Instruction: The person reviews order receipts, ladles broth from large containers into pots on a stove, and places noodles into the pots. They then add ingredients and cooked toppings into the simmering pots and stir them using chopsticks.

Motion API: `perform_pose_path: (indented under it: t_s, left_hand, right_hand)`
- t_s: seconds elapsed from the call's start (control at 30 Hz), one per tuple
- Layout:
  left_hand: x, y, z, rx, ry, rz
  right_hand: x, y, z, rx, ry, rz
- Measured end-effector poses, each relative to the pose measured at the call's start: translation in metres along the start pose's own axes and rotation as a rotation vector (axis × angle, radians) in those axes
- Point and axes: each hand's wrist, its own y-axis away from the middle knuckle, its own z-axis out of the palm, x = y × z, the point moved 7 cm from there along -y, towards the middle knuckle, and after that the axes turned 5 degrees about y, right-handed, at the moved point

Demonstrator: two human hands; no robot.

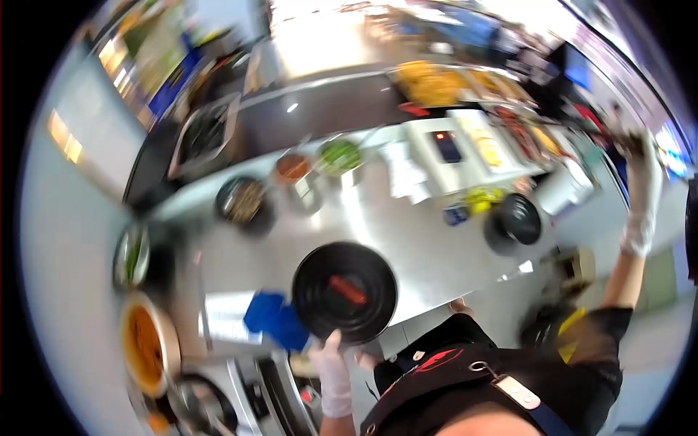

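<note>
We look down on two hands in thin, pale gloves. The left hand is closed at the near side of a black pan, its thumb lying toward the rim; the other fingers are curled underneath, seemingly around a handle that they hide. Part of the pan reaches past the counter's edge, so we judge that this grip bears some of its weight. A reddish sausage lies inside the pan, just beyond the left thumb, where the raised sides keep it from rolling out.

The right hand is raised far out to the side. Blur hides its fingers; we cannot tell whether they are spread, pressed together or pinching something.

Touching or just beside the pan, to the left of the left fingers, is a bunched blue cloth, next to a white sheet. Beyond those fingers stretches a shiny steel counter. Red sauce and chopped green food stand near its far side, perhaps for easy reach. Well left of the left fingers is a large pot with orange contents. Farther off, yellow food is heaped, and glare washes out the room.
</note>
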Motion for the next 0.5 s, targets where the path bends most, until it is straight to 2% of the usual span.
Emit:
perform_pose_path:
  t_s: [0.03,0.07,0.1,0.17,0.23,0.3,0.37,0.43,0.5]
  left_hand:
    - [-0.009,-0.005,0.026,-0.032,0.096,0.021]
    - [0.001,0.008,0.067,0.025,0.051,-0.102]
    - [-0.006,-0.001,0.081,-0.06,-0.273,0.157]
    - [-0.029,-0.014,0.13,-0.233,-0.707,0.395]
    - [-0.06,-0.015,0.198,-0.111,0.132,-0.013]
    - [-0.089,-0.024,0.248,-0.203,0.069,-0.033]
    - [-0.102,-0.01,0.323,-0.158,0.166,-0.029]
    - [-0.129,-0.023,0.36,-0.14,0.225,-0.053]
    - [-0.121,0.015,0.452,0.037,0.036,-0.073]
  right_hand:
    - [-0.036,0.005,-0.001,0.051,0.572,-0.257]
    - [-0.039,-0.004,-0.013,0.136,0.457,-0.203]
    - [-0.022,-0.014,-0.031,0.208,0.226,-0.06]
    - [0.047,-0.044,-0.085,0.343,0.064,0.083]
    - [0.114,-0.083,-0.112,0.292,0.08,-0.087]
    - [0.192,-0.117,-0.119,0.392,0.236,-0.009]
    - [0.306,-0.162,-0.117,0.196,0.464,0.215]
    - [0.406,-0.195,-0.1,0.151,0.754,-0.143]
    - [0.519,-0.218,-0.083,-0.107,0.978,-0.019]
